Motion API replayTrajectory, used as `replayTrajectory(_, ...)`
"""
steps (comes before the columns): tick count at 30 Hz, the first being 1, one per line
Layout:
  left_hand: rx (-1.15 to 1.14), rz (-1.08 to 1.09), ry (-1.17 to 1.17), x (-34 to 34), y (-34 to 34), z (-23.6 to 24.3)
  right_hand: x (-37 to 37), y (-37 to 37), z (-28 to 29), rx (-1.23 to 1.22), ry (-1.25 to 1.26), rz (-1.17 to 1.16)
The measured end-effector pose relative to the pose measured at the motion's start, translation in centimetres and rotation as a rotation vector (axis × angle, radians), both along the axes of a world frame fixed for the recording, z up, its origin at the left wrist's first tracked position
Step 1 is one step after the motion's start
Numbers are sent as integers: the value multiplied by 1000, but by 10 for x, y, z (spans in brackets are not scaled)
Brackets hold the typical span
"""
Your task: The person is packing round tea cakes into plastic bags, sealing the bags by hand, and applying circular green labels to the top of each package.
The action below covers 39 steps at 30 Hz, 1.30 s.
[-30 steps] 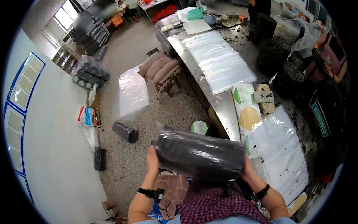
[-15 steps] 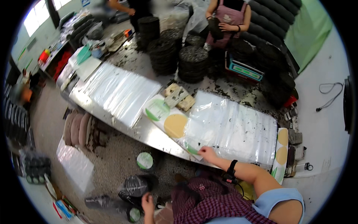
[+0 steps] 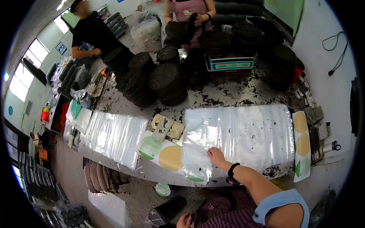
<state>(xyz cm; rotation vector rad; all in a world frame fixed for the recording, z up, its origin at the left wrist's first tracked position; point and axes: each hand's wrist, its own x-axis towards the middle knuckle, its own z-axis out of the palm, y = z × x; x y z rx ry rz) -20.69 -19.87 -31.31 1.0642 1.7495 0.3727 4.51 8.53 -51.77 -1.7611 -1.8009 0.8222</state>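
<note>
My right hand (image 3: 216, 155) is closed in a pinch on the near left edge of a clear plastic bag (image 3: 197, 161). That bag's edge is drawn out over a sheet printed with green and tan circles (image 3: 170, 157). Under and right of my hand lies a wide row of overlapping clear bags (image 3: 258, 133), sprinkled with dark crumbs. Low at the picture's bottom edge, my left hand (image 3: 184, 220) shows only in part. Its fingers are loosely bent and apart, with nothing seen in them. Nearest to it is a dark, plastic-wrapped cylinder (image 3: 167, 211).
Stacks of dark round cakes (image 3: 167, 83) and a scale with a green display (image 3: 230, 64) stand farther back. Two pale blocks (image 3: 167, 127) lie beside another row of bags (image 3: 116, 135). A second printed sheet (image 3: 302, 144) lies right. Two people work across the table (image 3: 129, 91).
My view has swung left and up. The right hand has drawn the bag's edge leftward over the printed sheet. My left hand now shows lower, at the bottom edge.
</note>
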Motion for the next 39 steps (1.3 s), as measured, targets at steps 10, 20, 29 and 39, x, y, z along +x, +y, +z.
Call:
replayTrajectory(10, -25, 186, -546, 40, 99, -14, 41, -4, 144, 300, 179, 229)
replayTrajectory(20, -224, 87, -870, 91, 181, 24, 36, -124, 206, 406, 126, 981)
replayTrajectory(29, 634, 802, -849, -100, 122, 52, 25, -133, 230, 357, -114, 760)
replayTrajectory(39, 578, 686, 17, -117, 16, 172, -24, -121, 167, -176, 46, 955)
